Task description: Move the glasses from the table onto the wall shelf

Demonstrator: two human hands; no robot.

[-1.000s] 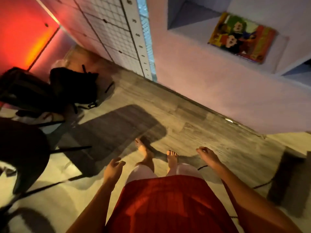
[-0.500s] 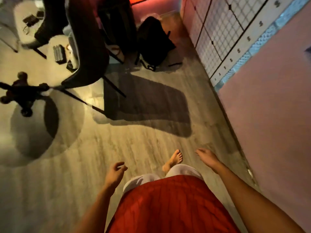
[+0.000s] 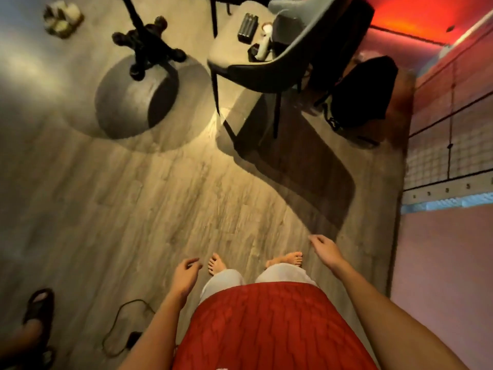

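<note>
My left hand (image 3: 185,275) hangs at my side with loosely curled fingers and holds nothing. My right hand (image 3: 326,248) is also empty, with its fingers apart, out to the right above the floor. No glasses, table top or wall shelf can be made out in this view. I look straight down at my bare feet (image 3: 217,263) on the wooden floor.
A grey chair (image 3: 282,68) with small objects on its seat stands ahead. A black stand base (image 3: 148,46) is to its left, a black bag (image 3: 362,92) to its right. The pink wall (image 3: 440,263) runs along my right. A cable (image 3: 125,324) and another person's sandalled foot (image 3: 37,305) lie at lower left.
My view has swung left, away from the pink wall with its shelf niche, toward the chair and the open floor. Both hands stay empty at my sides.
</note>
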